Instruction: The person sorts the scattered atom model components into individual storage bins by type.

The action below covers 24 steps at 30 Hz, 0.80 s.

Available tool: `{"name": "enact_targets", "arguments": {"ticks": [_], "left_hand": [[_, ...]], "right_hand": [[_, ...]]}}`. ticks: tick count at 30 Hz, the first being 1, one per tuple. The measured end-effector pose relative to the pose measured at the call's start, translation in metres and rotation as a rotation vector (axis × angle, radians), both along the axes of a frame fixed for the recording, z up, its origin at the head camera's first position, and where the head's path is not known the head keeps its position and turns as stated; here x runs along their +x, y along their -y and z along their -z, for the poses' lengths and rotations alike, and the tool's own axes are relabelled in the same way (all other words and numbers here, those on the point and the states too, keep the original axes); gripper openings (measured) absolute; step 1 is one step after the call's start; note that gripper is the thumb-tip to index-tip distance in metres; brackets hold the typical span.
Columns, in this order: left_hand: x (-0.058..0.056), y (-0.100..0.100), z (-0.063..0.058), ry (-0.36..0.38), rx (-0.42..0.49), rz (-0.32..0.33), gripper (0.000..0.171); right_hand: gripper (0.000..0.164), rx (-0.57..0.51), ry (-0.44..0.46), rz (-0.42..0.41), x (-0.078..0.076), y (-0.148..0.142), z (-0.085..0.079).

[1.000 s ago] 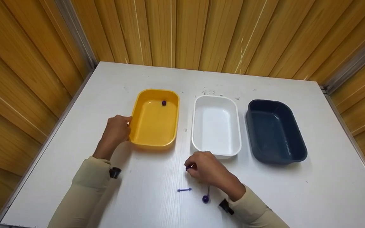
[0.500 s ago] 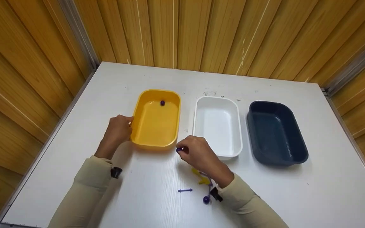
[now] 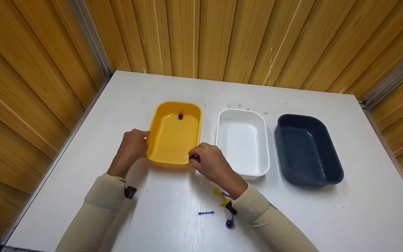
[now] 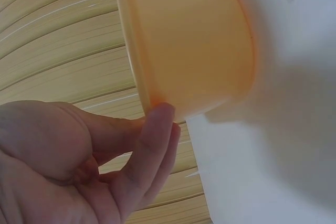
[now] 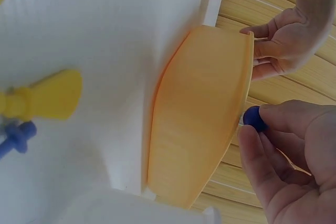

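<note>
My left hand (image 3: 134, 143) pinches the left rim of the yellow bin (image 3: 173, 161); in the left wrist view its fingertips (image 4: 160, 114) lie against the bin's outer wall. A dark purple ball (image 5: 254, 118) is pinched between the thumb and fingers of my right hand (image 3: 210, 161), at the bin's near right corner, level with the rim. Another purple ball (image 3: 180, 116) rests inside the bin, toward the far end. Below the right wrist lie yellow pieces (image 3: 217, 191), partly covered by the sleeve, and a stick with a purple ball (image 3: 229, 224) at its end.
A small purple rod (image 3: 206, 212) lies on the white table (image 3: 166, 224) near the front. To the right stand a white bin (image 3: 242, 147) and a dark blue bin (image 3: 308, 150). Wood-patterned panels (image 3: 212, 42) enclose the back and sides.
My right hand has moved left and away from me with the purple ball, from over the loose pieces to the yellow bin's corner, uncovering yellow pieces. The left hand keeps its hold.
</note>
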State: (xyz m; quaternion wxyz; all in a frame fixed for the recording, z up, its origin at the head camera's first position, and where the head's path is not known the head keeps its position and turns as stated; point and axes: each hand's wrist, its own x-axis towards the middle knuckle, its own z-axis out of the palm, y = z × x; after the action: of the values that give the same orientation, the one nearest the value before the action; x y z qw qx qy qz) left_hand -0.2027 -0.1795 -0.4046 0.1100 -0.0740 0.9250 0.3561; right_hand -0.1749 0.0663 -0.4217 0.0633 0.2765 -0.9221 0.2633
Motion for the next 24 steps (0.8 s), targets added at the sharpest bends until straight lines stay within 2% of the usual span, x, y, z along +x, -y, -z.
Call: {"name": "enact_targets", "arguments": {"ticks": [8,15,20,24], "left_hand": [[0.002,0.000,0.000,-0.038,-0.008,0.017,0.045],[0.001,-0.001,0.003,-0.132,-0.057,0.064,0.039],[0.002,-0.001,0.003,-0.123,-0.042,0.046,0.041],[0.002,0.001,0.002,-0.118,-0.033,0.033,0.040]], "right_hand": [[0.012,-0.004,-0.030,-0.003,-0.006,0.002,0.001],[0.011,0.002,-0.003,0.007,-0.009,-0.001,0.002],[0.016,0.003,0.045,0.018,-0.006,-0.004,0.000],[0.016,-0.006,0.006,-0.002,-0.001,-0.009,-0.002]]}}
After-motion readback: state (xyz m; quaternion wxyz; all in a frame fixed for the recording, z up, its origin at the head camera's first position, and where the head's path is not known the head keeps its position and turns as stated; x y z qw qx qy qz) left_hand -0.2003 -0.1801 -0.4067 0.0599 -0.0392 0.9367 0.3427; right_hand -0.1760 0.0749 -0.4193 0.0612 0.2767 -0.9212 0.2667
